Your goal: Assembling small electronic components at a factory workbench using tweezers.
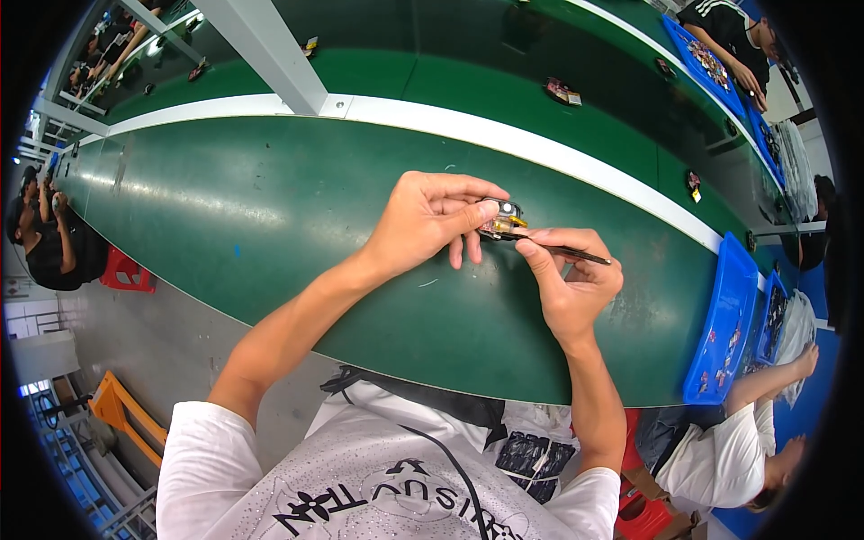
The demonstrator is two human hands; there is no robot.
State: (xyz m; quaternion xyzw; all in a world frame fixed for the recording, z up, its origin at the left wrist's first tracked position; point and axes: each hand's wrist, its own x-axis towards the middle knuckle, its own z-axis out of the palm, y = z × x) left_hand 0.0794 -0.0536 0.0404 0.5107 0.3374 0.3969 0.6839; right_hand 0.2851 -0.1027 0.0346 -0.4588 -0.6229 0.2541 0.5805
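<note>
Over the green tabletop, my left hand pinches a small electronic device between thumb and fingers. Its dark housing shows a round white spot on top and yellowish and metallic parts along the side. My right hand is closed around slim black tweezers, whose back end sticks out to the right past the fingers. The tips of the tweezers meet the device's near right side, where my right fingertips partly cover them. Both hands are close together, held above the table.
At the right end of the table stands a blue tray with small parts. A white rail and grey post edge a green conveyor carrying small devices. Co-workers sit on the right and far left.
</note>
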